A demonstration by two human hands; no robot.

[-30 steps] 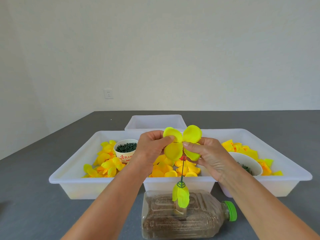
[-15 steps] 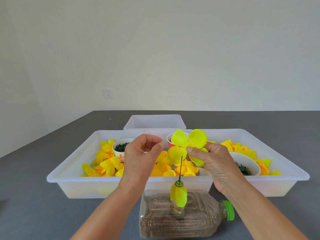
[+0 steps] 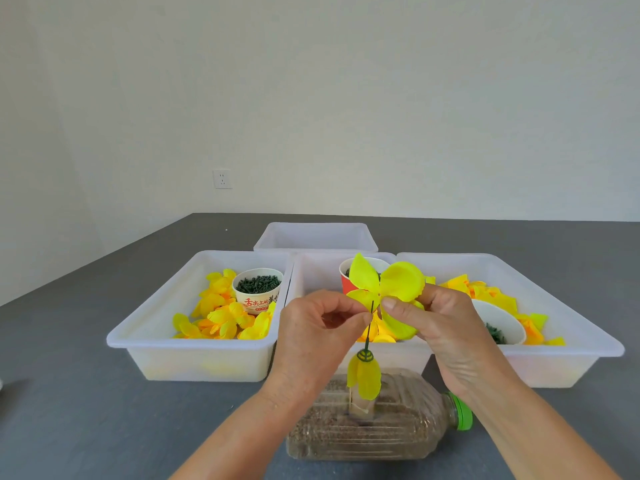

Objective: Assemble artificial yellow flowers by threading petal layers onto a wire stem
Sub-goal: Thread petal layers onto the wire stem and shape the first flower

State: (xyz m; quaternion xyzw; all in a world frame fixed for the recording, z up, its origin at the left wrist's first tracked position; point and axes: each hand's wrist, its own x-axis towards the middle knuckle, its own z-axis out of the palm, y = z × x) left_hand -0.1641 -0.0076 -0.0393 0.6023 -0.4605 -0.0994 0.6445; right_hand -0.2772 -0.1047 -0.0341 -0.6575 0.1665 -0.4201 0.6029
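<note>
1. Head view, centre of frame: the left hand (image 3: 311, 337) is pinching the thin green wire stem (image 3: 369, 329) between thumb and forefinger, the other fingers curling loosely into the palm.
2. The right hand (image 3: 446, 327) is gripping a yellow petal layer (image 3: 388, 289), with the thumb pressing on its front near the middle and the remaining fingers sitting behind the petals; how those hidden fingers lie cannot be told.
3. The petal layer is spreading open at the top of the stem, just above the left thumb and forefinger.
4. Lower on the stem, a closed yellow bud (image 3: 364, 377) is hanging under a green cap, just above the bottle (image 3: 374, 427).
5. The bottle is lying on its side at lower centre, holding brown grainy fill, its green lid (image 3: 462, 410) pointing to the right of the frame.
6. Three white trays are sitting side by side behind the hands: the left tray (image 3: 152, 327) is holding loose yellow petals (image 3: 221, 317) and a paper cup (image 3: 258, 289) of dark green bits; the middle tray (image 3: 311, 271) is holding a red cup (image 3: 346, 280), partly hidden by the petal layer; the right tray (image 3: 571, 317) is holding more yellow pieces and a white bowl (image 3: 502, 323).
7. A fourth tray (image 3: 315, 233) is standing further back.
8. All are resting on a grey table (image 3: 69, 393); a wall socket (image 3: 222, 178) is showing at upper left.
</note>
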